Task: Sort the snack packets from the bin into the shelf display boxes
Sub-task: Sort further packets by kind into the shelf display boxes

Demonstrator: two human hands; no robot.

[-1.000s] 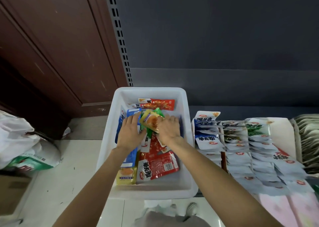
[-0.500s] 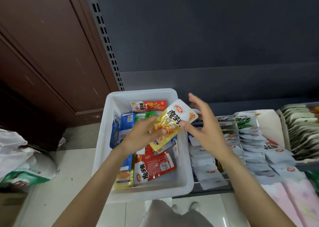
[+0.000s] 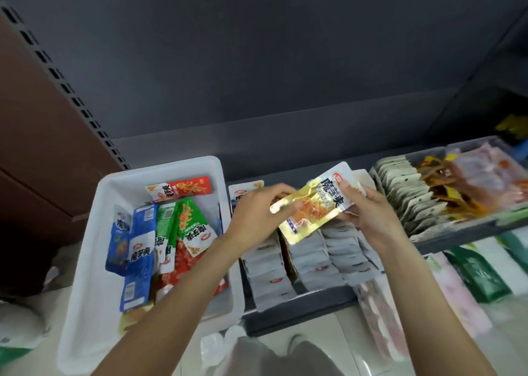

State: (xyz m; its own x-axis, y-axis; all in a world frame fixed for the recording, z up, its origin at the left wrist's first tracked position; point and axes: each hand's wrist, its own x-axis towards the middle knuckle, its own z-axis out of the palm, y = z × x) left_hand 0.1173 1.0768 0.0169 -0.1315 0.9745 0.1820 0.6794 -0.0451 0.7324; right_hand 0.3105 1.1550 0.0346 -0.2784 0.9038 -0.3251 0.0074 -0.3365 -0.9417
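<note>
The left hand (image 3: 257,212) hides the far packets of the left display box (image 3: 268,275); the far-right shelf goods (image 3: 485,181) are blurred.

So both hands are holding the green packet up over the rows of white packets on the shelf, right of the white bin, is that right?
Not quite: the packet is yellow, not green. The head view shows the left hand and the right hand holding a yellow packet over the rows of white packets on the shelf, right of the white bin. The green packets lie in the bin.

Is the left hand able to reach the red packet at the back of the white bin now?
Probably not at once: the left hand and right hand both hold the yellow packet. Nothing covers the red packet.
</note>
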